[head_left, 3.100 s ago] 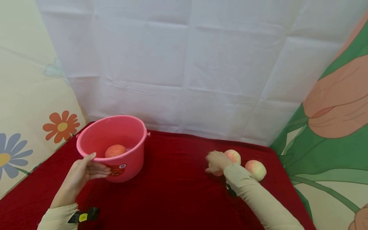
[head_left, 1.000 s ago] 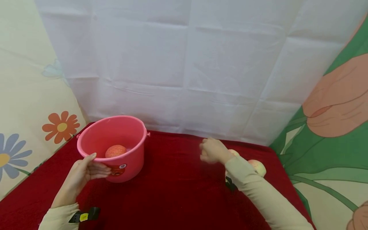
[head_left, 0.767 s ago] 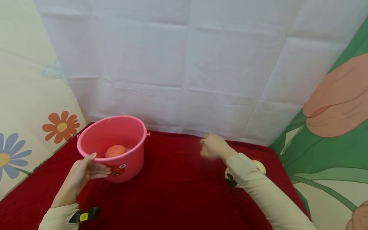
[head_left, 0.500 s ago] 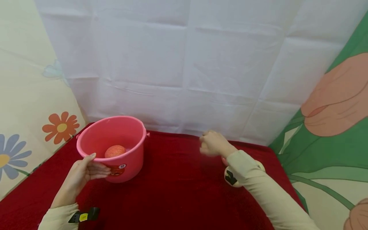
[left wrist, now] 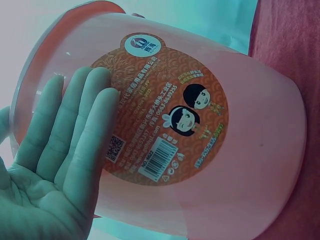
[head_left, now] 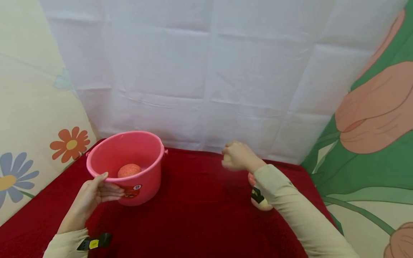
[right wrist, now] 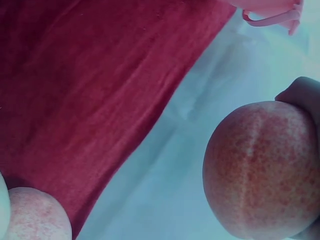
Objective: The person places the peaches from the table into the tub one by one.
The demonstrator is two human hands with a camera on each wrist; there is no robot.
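A pink bucket stands on the left side of the red cloth, with a reddish peach inside. My left hand holds its near rim, thumb over the edge and fingers along the outer wall. In the left wrist view those fingers lie nearly straight beside the round label. On the right, my right hand grips a peach raised above the cloth. Beneath that wrist, two more peaches show partly: a pale one and a pink one.
Red cloth covers the table. A white sheet hangs behind its far edge, with flower-patterned panels at both sides. The bucket's side knob sticks out to the right.
My right hand has picked up a peach and lifted it up and slightly left; the forearm now covers peaches that showed before. My left hand and the bucket have stayed in place.
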